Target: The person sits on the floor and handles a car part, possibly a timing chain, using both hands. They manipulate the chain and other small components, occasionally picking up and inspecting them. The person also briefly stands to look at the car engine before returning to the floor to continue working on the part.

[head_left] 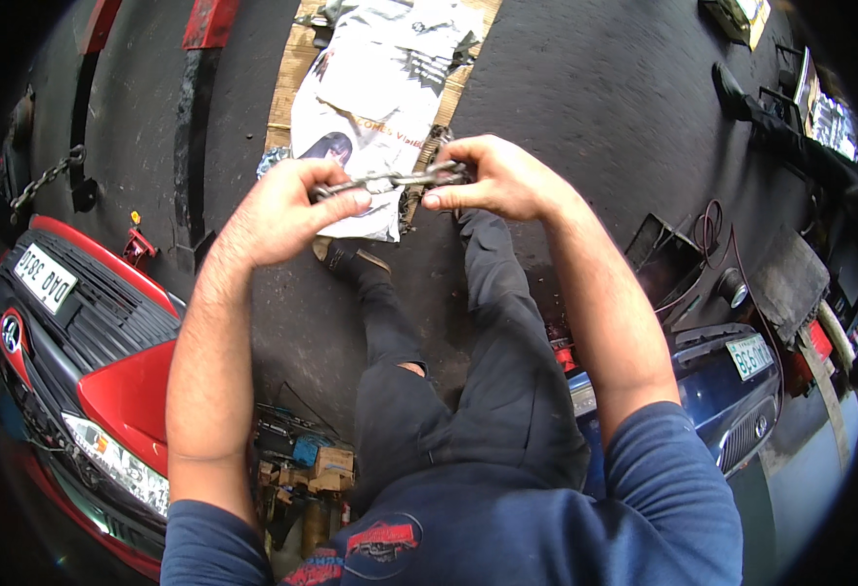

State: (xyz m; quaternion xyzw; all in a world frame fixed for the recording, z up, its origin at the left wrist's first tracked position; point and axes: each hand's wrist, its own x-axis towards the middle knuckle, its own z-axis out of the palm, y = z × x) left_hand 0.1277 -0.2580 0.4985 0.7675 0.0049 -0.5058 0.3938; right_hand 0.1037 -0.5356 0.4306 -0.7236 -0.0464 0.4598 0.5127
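A steel chain (396,180) is stretched level between my two hands in front of my body, both closed on it. My left hand (302,200) grips it at the left, thumb toward the middle. My right hand (478,181) pinches the other end. Beneath them on the dark floor lies a white printed sheet (375,73) on flattened cardboard (287,88). A dark, knobbly item (435,142), too unclear to name, lies along the sheet's right edge, partly behind my right hand. My legs and shoes are below the chain.
Red car (126,391) at left; dark blue car (703,391) at right. Red-tipped posts (194,98) and another chain (46,179) at upper left. Another person's dark-clad leg (781,137) at upper right, near a hose (707,234). Boxes (331,469) and tools at lower middle.
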